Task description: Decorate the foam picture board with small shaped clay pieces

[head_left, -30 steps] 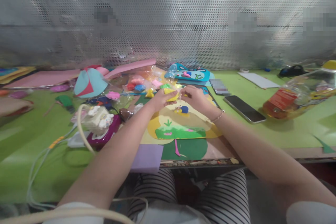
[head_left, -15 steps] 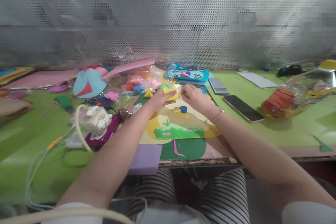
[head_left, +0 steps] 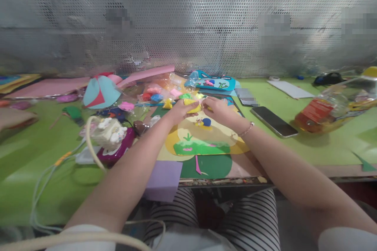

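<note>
My left hand (head_left: 180,112) is closed around a lump of soft yellow clay (head_left: 192,106), which seems to be in a clear wrapper. Close to its right side, my right hand (head_left: 216,109) has its fingers pinched together, and a bit of yellow shows beneath them. Below both hands lies a yellow paper picture (head_left: 206,137) with a green strip of ground. A small snail-like clay figure (head_left: 204,122), with a blue round part and a yellow base, sits on it. Behind the hands is a blue decorated board (head_left: 218,83) with a pink and blue figure.
Bags of coloured clay (head_left: 156,92) lie behind my left hand. A purple device (head_left: 118,153) and a pale cable (head_left: 92,141) are at left. On the right are a phone (head_left: 273,121) and a tilted bottle (head_left: 316,113). Purple paper (head_left: 163,178) overhangs the front edge.
My right hand has come slightly closer to the yellow clay, its fingers a little lower. The left hand keeps its hold. The whole view has shifted slightly.
</note>
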Available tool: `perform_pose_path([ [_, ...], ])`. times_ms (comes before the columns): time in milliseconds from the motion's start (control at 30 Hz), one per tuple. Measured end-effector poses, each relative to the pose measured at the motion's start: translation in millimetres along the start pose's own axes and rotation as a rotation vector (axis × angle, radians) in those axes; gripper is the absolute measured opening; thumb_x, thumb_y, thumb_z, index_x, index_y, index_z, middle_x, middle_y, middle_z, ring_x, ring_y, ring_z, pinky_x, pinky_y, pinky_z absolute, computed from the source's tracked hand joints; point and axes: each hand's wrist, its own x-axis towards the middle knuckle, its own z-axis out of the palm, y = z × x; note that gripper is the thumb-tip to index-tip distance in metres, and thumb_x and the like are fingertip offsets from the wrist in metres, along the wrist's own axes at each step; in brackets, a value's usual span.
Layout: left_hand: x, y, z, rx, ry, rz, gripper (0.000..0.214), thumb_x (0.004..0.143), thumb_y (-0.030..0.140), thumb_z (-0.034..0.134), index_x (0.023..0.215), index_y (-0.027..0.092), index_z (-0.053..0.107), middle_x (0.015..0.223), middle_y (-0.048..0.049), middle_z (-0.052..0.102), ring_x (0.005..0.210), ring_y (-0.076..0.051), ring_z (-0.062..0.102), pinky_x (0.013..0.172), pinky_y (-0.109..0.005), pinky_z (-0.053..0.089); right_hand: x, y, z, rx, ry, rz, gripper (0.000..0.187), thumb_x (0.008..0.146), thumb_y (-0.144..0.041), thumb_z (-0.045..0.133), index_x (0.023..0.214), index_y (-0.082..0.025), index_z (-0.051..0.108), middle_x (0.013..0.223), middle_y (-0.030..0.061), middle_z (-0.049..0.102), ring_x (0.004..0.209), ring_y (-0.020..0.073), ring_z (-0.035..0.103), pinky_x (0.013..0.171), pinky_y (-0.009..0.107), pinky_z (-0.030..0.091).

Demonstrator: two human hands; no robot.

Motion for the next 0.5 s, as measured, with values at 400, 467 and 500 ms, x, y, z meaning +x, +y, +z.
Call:
perform_pose_path([
  [400,7.1,-1.6,-4.1,-0.059,0.157,0.062,0.038,0.06,0.041,0.079,0.082,0.015,0.061,0.078,-0.004,0.066,0.068,-0.012,0.062,0.067,-0.024,0.054,0.5,8.0,-3.6,0.103,0.289,0.224,0.007,0.077,-0.014,0.048,0.081,-0.02,0.048,0.081,0.0055,0.06,0.071,0.0178,0.054,0.065,0.03,0.04],
  [467,8.5,-1.2,-3.2,-0.091,0.201,0.062,0.036,0.061,0.038,0.079,0.082,0.015,0.061,0.078,-0.0032,0.066,0.068,-0.011,0.062,0.067,-0.024,0.054,1.5,9.5,-4.9,0.206,0.317,0.284,0.016,0.075,-0.015,0.049,0.09,-0.019,0.05,0.083,0.0052,0.061,0.07,0.017,0.055,0.063,0.03,0.041],
  [500,8.9,-0.9,-2.6,-0.101,0.222,0.062,0.035,0.061,0.037,0.079,0.082,0.015,0.061,0.077,-0.0027,0.065,0.068,-0.01,0.061,0.067,-0.024,0.054,1.9,10.1,-5.0,0.257,0.314,0.301,0.022,0.074,-0.015,0.049,0.096,-0.019,0.05,0.085,0.0052,0.062,0.071,0.0166,0.055,0.064,0.029,0.041],
])
